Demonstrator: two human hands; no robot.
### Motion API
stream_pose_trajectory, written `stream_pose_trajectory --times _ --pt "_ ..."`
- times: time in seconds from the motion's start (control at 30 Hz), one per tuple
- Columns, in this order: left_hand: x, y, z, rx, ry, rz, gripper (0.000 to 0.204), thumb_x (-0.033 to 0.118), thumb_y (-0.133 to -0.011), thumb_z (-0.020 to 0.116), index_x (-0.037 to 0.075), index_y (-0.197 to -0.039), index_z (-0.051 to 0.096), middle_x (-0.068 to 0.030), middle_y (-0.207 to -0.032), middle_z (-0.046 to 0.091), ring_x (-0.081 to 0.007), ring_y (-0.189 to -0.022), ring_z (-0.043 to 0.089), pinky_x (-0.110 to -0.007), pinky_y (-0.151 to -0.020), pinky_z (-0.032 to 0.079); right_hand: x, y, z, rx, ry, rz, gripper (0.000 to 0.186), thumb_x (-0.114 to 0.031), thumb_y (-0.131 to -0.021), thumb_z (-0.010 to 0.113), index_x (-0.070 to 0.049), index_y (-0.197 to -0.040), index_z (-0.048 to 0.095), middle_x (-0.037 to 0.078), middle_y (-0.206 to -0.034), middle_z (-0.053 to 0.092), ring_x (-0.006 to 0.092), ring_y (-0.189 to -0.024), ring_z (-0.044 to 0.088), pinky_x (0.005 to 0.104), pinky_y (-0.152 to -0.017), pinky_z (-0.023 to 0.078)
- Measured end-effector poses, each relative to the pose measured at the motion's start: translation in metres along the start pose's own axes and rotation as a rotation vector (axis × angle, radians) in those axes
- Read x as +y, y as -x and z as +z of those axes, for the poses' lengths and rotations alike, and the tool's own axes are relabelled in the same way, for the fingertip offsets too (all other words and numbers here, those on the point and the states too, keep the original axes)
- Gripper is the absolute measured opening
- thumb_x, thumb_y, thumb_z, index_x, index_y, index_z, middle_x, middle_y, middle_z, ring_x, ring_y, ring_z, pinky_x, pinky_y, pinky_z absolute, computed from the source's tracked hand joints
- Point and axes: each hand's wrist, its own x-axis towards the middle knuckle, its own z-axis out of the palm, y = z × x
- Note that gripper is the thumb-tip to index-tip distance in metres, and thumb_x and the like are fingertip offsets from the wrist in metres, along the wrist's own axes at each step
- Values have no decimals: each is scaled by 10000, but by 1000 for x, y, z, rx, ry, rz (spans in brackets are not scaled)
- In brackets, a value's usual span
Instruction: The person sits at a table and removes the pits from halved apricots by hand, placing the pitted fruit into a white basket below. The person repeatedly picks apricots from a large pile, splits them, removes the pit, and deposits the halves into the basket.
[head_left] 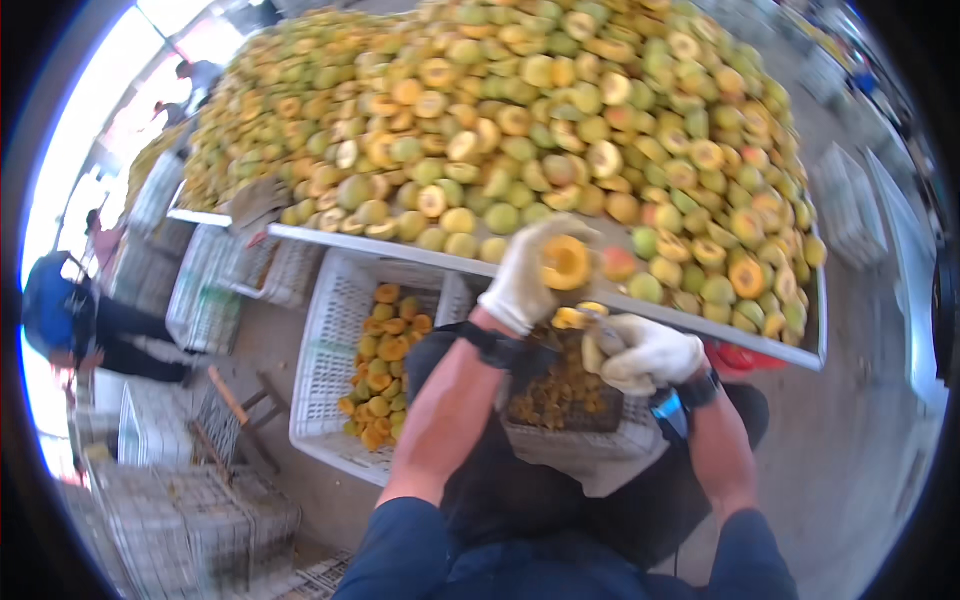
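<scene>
Left hand (528, 268), white-gloved, clamped on a fruit half (567, 262), hollowed cut face toward the camera, held over the table's near edge. Right hand (648, 355), also gloved, closed around a tool (612, 338), shape mostly covered by the fingers. Yellow piece (569, 318) at the tool's end, just below the half; whether attached, cannot tell. Below the hands, a bin (622, 440) of brownish scraps. Left of it, a white crate (318, 375) part-filled with halves. Beyond, a broad pile (510, 120) of green-yellow fruit, many cut, on the table (400, 254). Far left, a person (50, 305) in blue.
</scene>
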Motion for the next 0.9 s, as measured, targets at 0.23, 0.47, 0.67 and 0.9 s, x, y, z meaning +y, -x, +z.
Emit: stream_pose_trajectory --times 0.23,0.47,0.67,0.9 --pt "-7 2 -2 139 -209 16 376 265 -996 498 -31 -1163 657 -175 -1075 739 -278 -933 736 -356 -737 629 45 -2 -13 451 1286 56 586 -97 -812 596 -8 -1384 507 194 -878 696 350 -766 697 434 -661 544" --pt "1 9 8 51 -474 -40 378 287 -1000 549 -59 -1032 697 -144 -855 725 -221 -727 705 -313 -636 570 55 9 -21 554 1260 73 497 -94 -824 570 -109 -1321 569 214 -960 705 427 -923 680 496 -777 537" --pt "18 23 12 123 -547 233 288 193 -984 595 -69 -1051 695 -134 -882 732 -186 -760 705 -288 -676 572 45 33 -18 596 1358 295 405 -111 -824 587 -100 -1226 637 196 -987 717 402 -952 693 484 -799 549" --pt "89 97 -54 883 -2218 -242 292 338 -820 628 115 -902 799 -147 -848 756 -338 -814 741 -462 -754 581 39 24 -6 596 1438 137 362 -119 -806 566 -85 -1151 673 216 -917 718 418 -886 699 507 -762 564"
